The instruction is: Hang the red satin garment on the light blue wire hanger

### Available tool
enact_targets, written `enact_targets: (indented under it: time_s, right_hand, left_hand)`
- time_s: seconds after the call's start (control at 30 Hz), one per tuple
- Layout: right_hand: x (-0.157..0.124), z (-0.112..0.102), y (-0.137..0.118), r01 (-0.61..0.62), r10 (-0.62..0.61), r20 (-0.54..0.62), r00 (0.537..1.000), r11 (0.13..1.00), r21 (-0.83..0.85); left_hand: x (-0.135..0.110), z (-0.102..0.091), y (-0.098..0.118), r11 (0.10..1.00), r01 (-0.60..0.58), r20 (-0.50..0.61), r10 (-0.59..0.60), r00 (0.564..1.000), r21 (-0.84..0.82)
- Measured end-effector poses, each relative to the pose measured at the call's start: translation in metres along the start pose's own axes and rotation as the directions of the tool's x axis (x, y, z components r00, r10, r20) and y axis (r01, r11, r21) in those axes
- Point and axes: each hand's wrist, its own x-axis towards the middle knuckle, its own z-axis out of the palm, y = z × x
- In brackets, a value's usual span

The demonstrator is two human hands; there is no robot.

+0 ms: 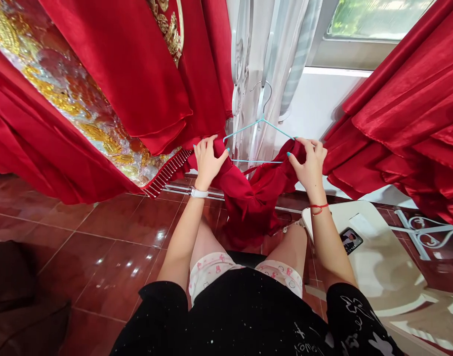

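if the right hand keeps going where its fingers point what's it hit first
Probably the light-blue wire hanger, its arm just beyond the right hand, though depth is hard to judge.

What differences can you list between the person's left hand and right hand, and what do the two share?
The left hand wears a white wristband, while the right hand has a thin red string tied at the wrist. The left hand grips the left side of the red satin garment, and the right hand grips its right side. Both have teal nails and hold the garment before a light-blue wire hanger.
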Motion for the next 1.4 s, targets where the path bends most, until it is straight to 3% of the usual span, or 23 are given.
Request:
enact_targets:
  time_s: [0.3,0.5,0.67,0.8,0.9,0.97,1.03,1.1,1.23,1.3,1.4]
  right_hand:
    - [0.005,0.027,-0.009,-0.129,0.112,-0.124,0.986,0.981,-0.148]
    - [0.013,0.030,-0.021,-0.192,0.159,-0.113,0.981,0.892,-0.408]
    - [0.016,0.024,-0.026,-0.161,0.125,-0.110,0.986,0.876,-0.454]
    - [0.018,0.011,-0.010,-0.112,0.100,-0.050,0.994,0.925,-0.362]
    - [0.023,0.000,0.017,0.009,0.002,0.126,0.992,0.996,-0.091]
    - [0.029,-0.003,0.034,0.029,-0.056,0.200,0.978,0.990,0.136]
    - [0.036,-0.004,0.044,-0.016,-0.023,0.140,0.990,0.963,0.270]
    - [0.045,-0.008,0.047,-0.046,0.057,-0.023,0.998,0.945,0.323]
    - [0.071,-0.026,0.036,0.009,0.080,-0.259,0.963,0.946,0.325]
    - [0.082,-0.036,0.027,0.038,0.054,-0.281,0.958,0.949,0.313]
    - [0.087,-0.039,0.013,0.059,0.009,-0.220,0.976,0.952,0.301]
  left_hand:
    - [0.002,0.024,0.004,0.991,0.117,-0.138,-0.108,0.984,0.061]
    - [0.005,0.006,0.032,0.900,0.211,0.002,-0.229,0.973,0.382]
    - [0.001,-0.004,0.045,0.873,0.174,0.052,-0.221,0.974,0.455]
    - [0.000,-0.008,0.029,0.906,0.143,0.050,-0.177,0.983,0.398]
    - [0.002,-0.016,0.006,0.970,0.022,0.132,-0.055,0.990,0.242]
    - [0.007,-0.020,-0.006,0.993,-0.061,0.163,0.043,0.986,0.104]
    - [0.016,-0.023,-0.008,0.995,-0.103,0.113,0.101,0.988,0.008]
    - [0.030,-0.025,0.001,0.991,-0.129,0.020,0.130,0.991,-0.029]
    - [0.064,-0.031,0.028,0.977,-0.204,-0.102,0.198,0.975,-0.061]
    - [0.074,-0.036,0.032,0.972,-0.220,-0.134,0.208,0.969,-0.086]
    - [0.071,-0.040,0.024,0.975,-0.196,-0.143,0.181,0.973,-0.104]
